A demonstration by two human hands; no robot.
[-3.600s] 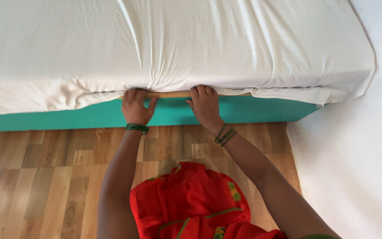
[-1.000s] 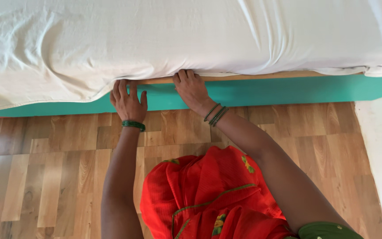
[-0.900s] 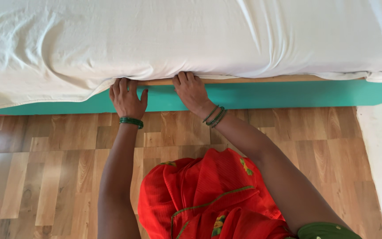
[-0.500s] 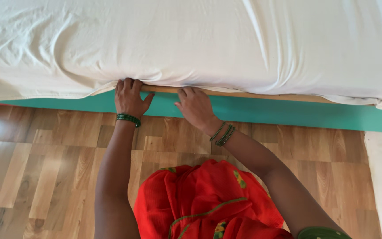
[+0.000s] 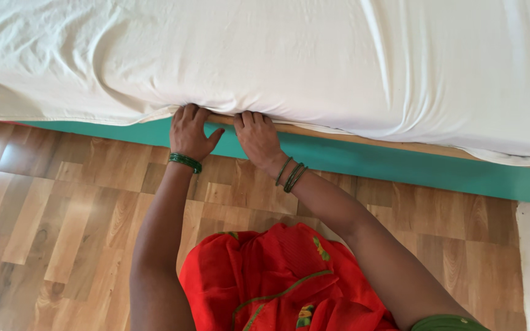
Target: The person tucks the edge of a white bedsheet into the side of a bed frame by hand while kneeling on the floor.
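We see the left hand (image 5: 191, 132) and right hand (image 5: 257, 136) side by side at the bed's edge, fingers spread flat and pushed under the white sheet (image 5: 289, 61) where it meets the teal frame (image 5: 363, 162). Neither grips anything we can see. Wooden floor (image 5: 62, 214) lies below.

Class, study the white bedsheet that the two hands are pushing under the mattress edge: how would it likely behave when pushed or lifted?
The white bedsheet is probably floppy: it creases and sags loose left of the left hand. It likely weighs little, judging by its thin folds. Near the right hand it seems to give easily, bunching at the wooden edge.
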